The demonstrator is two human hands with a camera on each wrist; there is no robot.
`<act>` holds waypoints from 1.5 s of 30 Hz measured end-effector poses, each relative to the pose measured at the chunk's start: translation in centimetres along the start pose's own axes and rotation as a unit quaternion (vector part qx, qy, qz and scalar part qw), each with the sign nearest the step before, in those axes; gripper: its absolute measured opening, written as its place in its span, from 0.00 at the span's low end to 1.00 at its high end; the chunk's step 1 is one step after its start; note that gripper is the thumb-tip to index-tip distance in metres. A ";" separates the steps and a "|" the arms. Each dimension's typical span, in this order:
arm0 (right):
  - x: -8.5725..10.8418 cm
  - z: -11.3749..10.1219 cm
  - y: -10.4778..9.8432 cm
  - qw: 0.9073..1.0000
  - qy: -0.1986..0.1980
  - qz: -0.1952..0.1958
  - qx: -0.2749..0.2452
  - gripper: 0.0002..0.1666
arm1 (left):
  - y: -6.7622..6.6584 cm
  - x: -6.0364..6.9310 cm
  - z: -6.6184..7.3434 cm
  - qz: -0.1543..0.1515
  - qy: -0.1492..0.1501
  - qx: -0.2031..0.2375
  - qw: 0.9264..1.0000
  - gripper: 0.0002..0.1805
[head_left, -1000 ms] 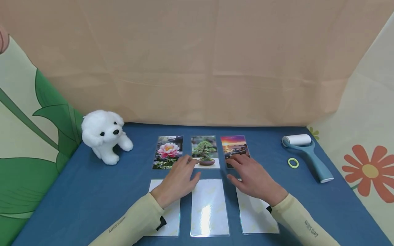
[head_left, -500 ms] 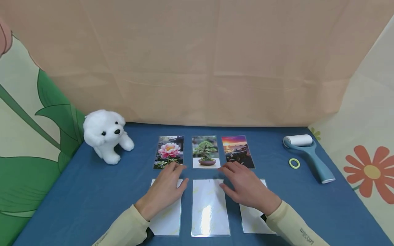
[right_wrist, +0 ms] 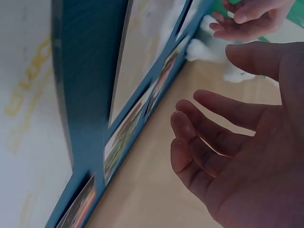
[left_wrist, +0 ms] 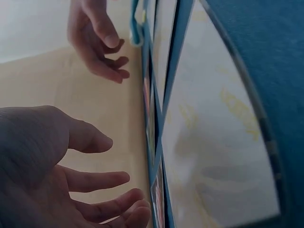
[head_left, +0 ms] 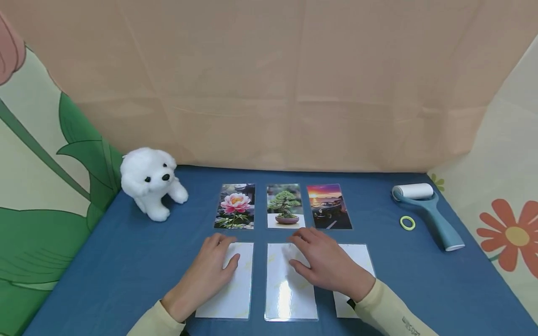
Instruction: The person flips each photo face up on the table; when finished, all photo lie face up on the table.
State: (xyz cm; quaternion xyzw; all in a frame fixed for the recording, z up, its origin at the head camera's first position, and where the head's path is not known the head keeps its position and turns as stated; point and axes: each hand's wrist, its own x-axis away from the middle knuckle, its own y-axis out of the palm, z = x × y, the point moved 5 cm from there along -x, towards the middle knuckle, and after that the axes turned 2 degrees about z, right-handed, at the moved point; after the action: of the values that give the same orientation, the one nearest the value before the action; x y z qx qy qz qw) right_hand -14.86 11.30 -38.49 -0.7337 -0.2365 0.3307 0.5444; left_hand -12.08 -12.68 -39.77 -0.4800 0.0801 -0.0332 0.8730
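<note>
My left hand (head_left: 204, 274) hovers over the left white sheet (head_left: 235, 289), fingers loosely bent and holding nothing. Above the middle white sheet (head_left: 279, 261) and the gap beside it is my right hand (head_left: 328, 261), also empty, its fingers relaxed. Part of the right white sheet (head_left: 359, 254) is covered by that arm. Beyond the sheets lie three pictures: a pink flower (head_left: 235, 205), a bonsai (head_left: 284, 203) and a sunset with a car (head_left: 329, 207). In the left wrist view the left hand (left_wrist: 76, 175) is clear of the sheet; the right wrist view shows the right hand (right_wrist: 242, 133) likewise raised.
A white plush dog (head_left: 149, 182) sits at the back left of the blue-covered table (head_left: 126, 275). At the right are a blue-handled roller (head_left: 437, 219) and a small yellow-green ring (head_left: 407, 223). A beige cloth (head_left: 273, 93) hangs behind.
Both hands have drawn back from the pictures towards the near side and left, over the white sheets. The pictures and sheets keep their arrangement; the view has shifted slightly.
</note>
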 end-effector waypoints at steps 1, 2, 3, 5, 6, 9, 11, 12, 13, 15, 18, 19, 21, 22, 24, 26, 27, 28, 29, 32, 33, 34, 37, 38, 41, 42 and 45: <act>-0.1 -0.2 0.0 1.000 -0.003 0.001 -0.001 0.27 | -0.2 0.2 -0.2 -0.001 -0.006 -0.002 1.000 0.19; -0.2 -0.3 0.1 1.000 -0.006 -0.001 -0.004 0.27 | -0.3 0.4 -0.4 0.000 -0.010 -0.002 1.000 0.18; -0.2 -0.5 0.3 1.000 -0.008 -0.005 -0.006 0.27 | -0.5 0.6 -0.5 0.000 -0.017 -0.002 1.000 0.18; -0.3 -0.8 0.6 1.000 -0.013 -0.011 -0.011 0.27 | -0.7 1.0 -0.9 -0.001 -0.029 -0.002 1.000 0.18; -0.4 -1.1 0.7 1.000 -0.016 -0.015 -0.013 0.27 | -0.7 1.2 -1.1 -0.003 -0.037 -0.002 0.999 0.18; -0.5 -1.8 1.2 0.999 -0.024 -0.031 -0.013 0.27 | -0.8 1.7 -1.6 -0.009 -0.057 -0.004 0.998 0.18; -0.7 -2.4 1.5 0.999 -0.037 -0.038 -0.007 0.27 | -0.8 2.0 -2.0 -0.010 -0.065 -0.008 0.998 0.18; -0.7 -2.7 1.7 0.998 -0.045 -0.041 -0.004 0.27 | -0.9 2.1 -2.2 -0.010 -0.069 -0.010 0.998 0.18; -0.8 -3.0 1.8 0.998 -0.052 -0.043 0.000 0.27 | -0.9 2.2 -2.4 -0.009 -0.072 -0.011 0.997 0.18; -0.9 -3.6 2.1 0.997 -0.066 -0.047 0.004 0.27 | -1.1 2.4 -2.7 -0.009 -0.077 -0.011 0.997 0.18; -1.0 -4.2 2.5 0.996 -0.074 -0.059 0.000 0.27 | -1.1 2.6 -3.2 -0.014 -0.094 -0.010 0.995 0.19; -1.1 -4.4 2.6 0.995 -0.075 -0.064 -0.001 0.27 | -1.1 2.7 -3.3 -0.018 -0.102 -0.012 0.995 0.19; -1.2 -4.8 2.9 0.994 -0.079 -0.072 -0.001 0.27 | -1.1 2.9 -3.7 -0.026 -0.120 -0.015 0.992 0.20; -1.2 -4.9 3.0 0.994 -0.080 -0.077 -0.002 0.28 | -1.1 2.9 -3.9 -0.032 -0.129 -0.018 0.991 0.21; -1.2 -5.3 3.2 0.993 -0.084 -0.084 -0.003 0.29 | -1.1 3.0 -4.1 -0.044 -0.144 -0.022 0.988 0.22; -1.3 -5.6 3.4 0.992 -0.089 -0.089 -0.003 0.30 | -1.1 3.1 -4.4 -0.054 -0.154 -0.024 0.986 0.22; -1.3 -5.8 3.5 0.992 -0.092 -0.091 -0.002 0.30 | -1.1 3.2 -4.5 -0.058 -0.156 -0.026 0.986 0.22; -1.4 -6.0 3.5 0.991 -0.094 -0.093 -0.002 0.30 | -1.1 3.2 -4.6 -0.061 -0.158 -0.028 0.985 0.22; -1.4 -6.1 3.6 0.991 -0.097 -0.095 -0.001 0.31 | -1.1 3.2 -4.6 -0.063 -0.159 -0.030 0.985 0.22; -1.7 -6.5 3.7 0.990 -0.102 -0.099 0.001 0.31 | -1.1 3.4 -4.9 -0.066 -0.163 -0.033 0.984 0.21; -1.8 -6.7 3.7 0.990 -0.104 -0.100 0.003 0.31 | -1.2 3.4 -5.0 -0.066 -0.164 -0.033 0.984 0.21; -1.8 -6.9 3.8 0.989 -0.106 -0.101 0.005 0.31 | -1.2 3.4 -5.0 -0.067 -0.165 -0.032 0.983 0.20; -1.9 -7.3 4.0 0.988 -0.113 -0.102 0.013 0.32 | -1.1 3.5 -5.2 -0.073 -0.172 -0.030 0.982 0.19; -2.0 -7.5 4.1 0.988 -0.116 -0.102 0.016 0.32 | -1.1 3.6 -5.3 -0.075 -0.175 -0.030 0.981 0.19; -2.0 -7.8 4.3 0.987 -0.122 -0.100 0.020 0.32 | -1.1 3.8 -5.5 -0.080 -0.181 -0.030 0.980 0.18; -2.1 -7.9 4.3 0.987 -0.123 -0.100 0.021 0.32 | -1.0 3.8 -5.5 -0.081 -0.183 -0.030 0.979 0.18; -2.1 -8.2 4.4 0.987 -0.124 -0.096 0.023 0.32 | -0.9 4.0 -5.5 -0.084 -0.186 -0.031 0.979 0.18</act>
State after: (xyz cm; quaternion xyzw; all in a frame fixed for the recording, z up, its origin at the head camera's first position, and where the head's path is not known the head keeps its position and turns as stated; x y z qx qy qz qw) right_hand -10.27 3.23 -40.71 -0.6486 -0.3640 0.3701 0.5567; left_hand -9.06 -18.32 -42.36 -0.5095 -0.1230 -0.0138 0.8515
